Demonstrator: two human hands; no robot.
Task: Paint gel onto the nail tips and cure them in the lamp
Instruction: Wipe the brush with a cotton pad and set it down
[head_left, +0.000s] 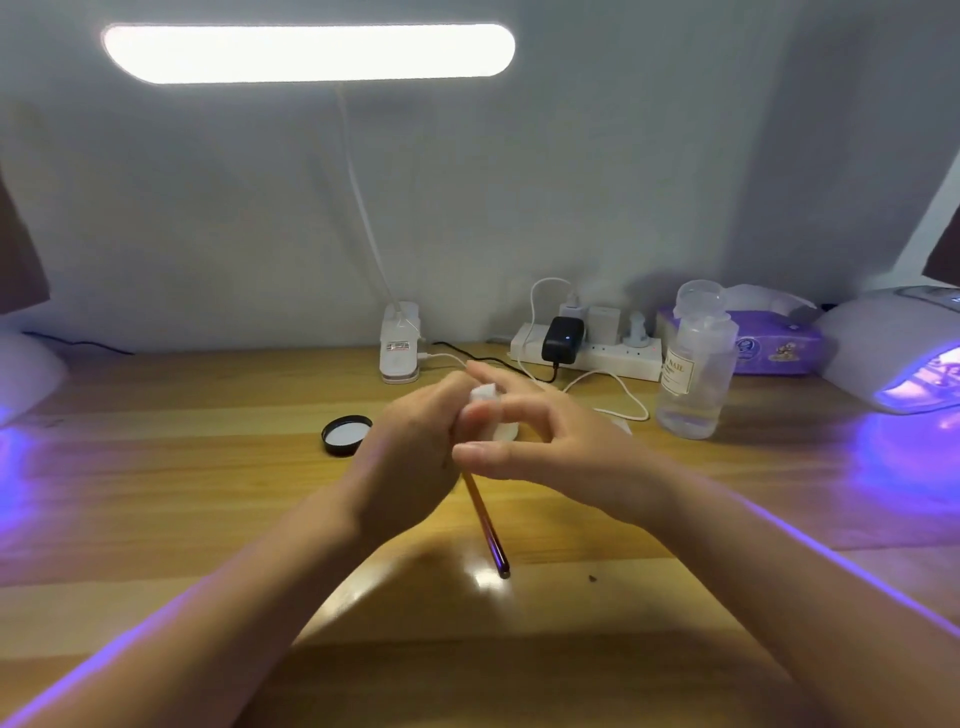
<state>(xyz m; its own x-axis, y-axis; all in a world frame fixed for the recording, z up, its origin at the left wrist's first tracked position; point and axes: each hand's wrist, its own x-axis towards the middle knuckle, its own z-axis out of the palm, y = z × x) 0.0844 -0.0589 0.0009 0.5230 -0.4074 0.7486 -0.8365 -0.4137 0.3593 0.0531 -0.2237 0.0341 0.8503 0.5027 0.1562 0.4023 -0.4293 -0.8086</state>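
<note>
A wooden desk (156, 467) with a pale wall behind it carries the clutter. A lit bar lamp (306, 52) hangs over the middle, its thin white neck dropping to a white clamp base (399, 345) at the desk's back edge. Right of that base, along the same edge, lies a white power strip (587, 353) with a black adapter (562, 340) and white plugs in it; white and black cables trail forward from it. Farther right along the back edge sits a purple tissue pack (774, 348), with a clear plastic bottle (693, 374) standing just in front of it. A black lid (345, 435) lies upturned left of centre.
</note>
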